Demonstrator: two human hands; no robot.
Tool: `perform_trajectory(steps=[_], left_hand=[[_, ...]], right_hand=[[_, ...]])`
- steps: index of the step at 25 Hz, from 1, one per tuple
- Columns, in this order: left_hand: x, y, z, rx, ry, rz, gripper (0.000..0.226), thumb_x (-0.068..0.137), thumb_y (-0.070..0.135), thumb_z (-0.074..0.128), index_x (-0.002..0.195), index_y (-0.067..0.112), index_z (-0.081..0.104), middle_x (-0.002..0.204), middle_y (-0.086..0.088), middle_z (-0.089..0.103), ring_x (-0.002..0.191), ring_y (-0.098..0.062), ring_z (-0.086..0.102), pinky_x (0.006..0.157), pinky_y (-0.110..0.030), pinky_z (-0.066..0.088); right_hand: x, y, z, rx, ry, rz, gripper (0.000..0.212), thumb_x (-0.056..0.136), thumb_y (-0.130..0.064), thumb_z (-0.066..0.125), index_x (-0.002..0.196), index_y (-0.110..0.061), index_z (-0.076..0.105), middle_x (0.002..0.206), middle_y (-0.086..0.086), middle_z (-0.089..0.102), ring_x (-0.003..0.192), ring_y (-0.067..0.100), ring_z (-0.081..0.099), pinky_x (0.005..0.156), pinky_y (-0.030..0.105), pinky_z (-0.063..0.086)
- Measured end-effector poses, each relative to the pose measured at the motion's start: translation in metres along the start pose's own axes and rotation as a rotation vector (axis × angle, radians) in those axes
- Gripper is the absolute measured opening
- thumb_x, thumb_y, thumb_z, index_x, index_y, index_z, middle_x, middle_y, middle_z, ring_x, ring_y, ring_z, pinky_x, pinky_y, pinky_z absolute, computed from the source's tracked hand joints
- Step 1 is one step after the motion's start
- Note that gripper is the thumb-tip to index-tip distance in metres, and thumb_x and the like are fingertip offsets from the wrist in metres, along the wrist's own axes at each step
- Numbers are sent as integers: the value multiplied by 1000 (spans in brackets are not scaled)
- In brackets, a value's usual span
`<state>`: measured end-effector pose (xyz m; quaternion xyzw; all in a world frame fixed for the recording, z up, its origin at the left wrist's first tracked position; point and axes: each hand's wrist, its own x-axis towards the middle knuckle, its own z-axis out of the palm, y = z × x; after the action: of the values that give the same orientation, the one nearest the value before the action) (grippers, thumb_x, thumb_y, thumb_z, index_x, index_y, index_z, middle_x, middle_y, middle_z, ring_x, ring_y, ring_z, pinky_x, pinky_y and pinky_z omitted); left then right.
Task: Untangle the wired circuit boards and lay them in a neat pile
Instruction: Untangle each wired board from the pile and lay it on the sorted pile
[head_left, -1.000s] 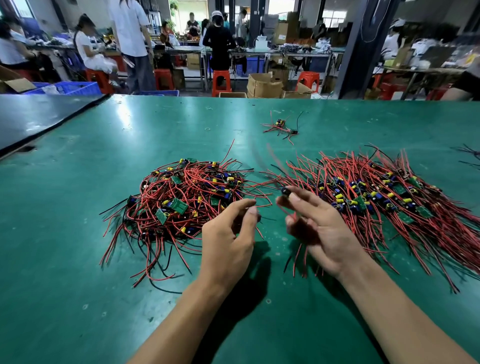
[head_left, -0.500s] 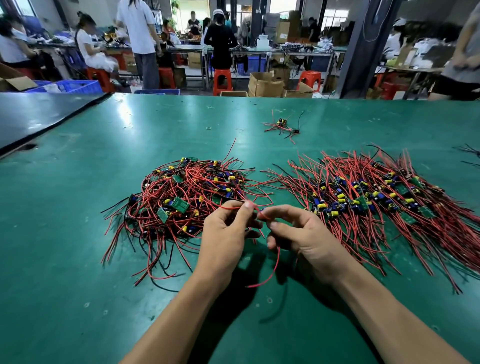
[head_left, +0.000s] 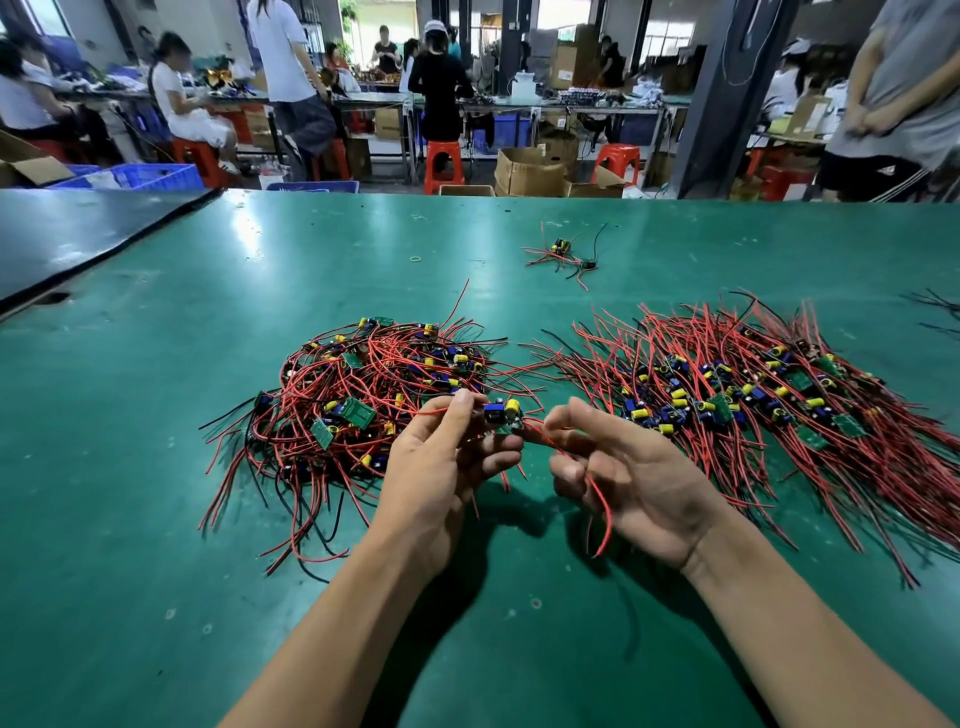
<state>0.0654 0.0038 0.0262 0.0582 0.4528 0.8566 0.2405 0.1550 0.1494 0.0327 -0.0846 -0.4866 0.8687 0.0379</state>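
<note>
workshop floor at the back of the head view: people at benches, orange stools (head_left: 443, 161), cardboard boxes (head_left: 530, 171), blue crates (head_left: 156, 176). one person (head_left: 904, 93) stands at the far right corner of the table.

green table (head_left: 156, 519) fills the lower frame. its far edge runs straight across below the stools. at the left a dark surface (head_left: 78, 234) butts against it along a slanted seam.

tangled pile (head_left: 363, 395) of red-and-black wired boards lies left of centre. laid-out pile (head_left: 779, 405), wires fanned in rough parallel, lies to the right and reaches close to the right edge of frame. the two piles sit near each other, outer wires almost meeting. a stray board (head_left: 563, 254) lies well apart toward the far edge, with a small rubber band (head_left: 415, 258) to its left.

left hand (head_left: 441, 478) pinches a circuit board (head_left: 501, 413) between thumb and fingers, held above the table between the piles. right hand (head_left: 634, 478), fingers curled, grips the red wire (head_left: 597, 493) leading from that board; the wire end hangs below the palm.

print on the boards is too small to read.

bare green top shows around both forearms, and beyond the piles up to the far edge.
</note>
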Motion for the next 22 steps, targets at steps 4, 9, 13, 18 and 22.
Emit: perform_trajectory(steps=[4, 9, 13, 18, 22], left_hand=[[3, 4, -4, -88, -81, -77, 11, 86, 20, 63, 91, 11, 66, 79, -8, 66, 65, -21, 71, 58, -25, 58], [-2, 11, -9, -197, -308, -266, 24, 70, 0, 65, 86, 12, 79, 94, -12, 74, 78, -22, 74, 66, -28, 59], [-7, 10, -4, 103, -335, -407, 27, 84, 38, 63, 84, 11, 69, 74, -10, 68, 59, -21, 69, 55, -29, 58], [-14, 2, -1, 266, -412, -453, 9, 75, 16, 74, 78, 8, 72, 80, -17, 70, 64, -28, 71, 63, -34, 60], [-12, -1, 0, 287, -303, -428, 7, 85, 8, 67, 83, 2, 70, 80, -21, 70, 62, -31, 71, 58, -35, 61]], right_hand=[[4, -4, -5, 90, 72, 46, 22, 80, -32, 66, 81, -12, 74, 92, 6, 71, 46, 6, 41, 54, 21, 44], [2, -4, -8, 159, 6, 78, 21, 83, -21, 61, 74, -10, 77, 83, 4, 71, 41, 2, 42, 50, 16, 45], [1, -2, -9, -12, -36, 126, 22, 82, -24, 63, 77, -7, 77, 63, -3, 58, 43, 3, 41, 56, 17, 37], [6, -5, -15, 82, 78, 164, 19, 77, -25, 72, 82, -7, 72, 74, 3, 62, 59, 8, 50, 65, 28, 48], [9, -6, -17, 266, 122, 18, 32, 79, -35, 71, 85, -4, 75, 94, 14, 68, 67, 15, 64, 63, 27, 59]])
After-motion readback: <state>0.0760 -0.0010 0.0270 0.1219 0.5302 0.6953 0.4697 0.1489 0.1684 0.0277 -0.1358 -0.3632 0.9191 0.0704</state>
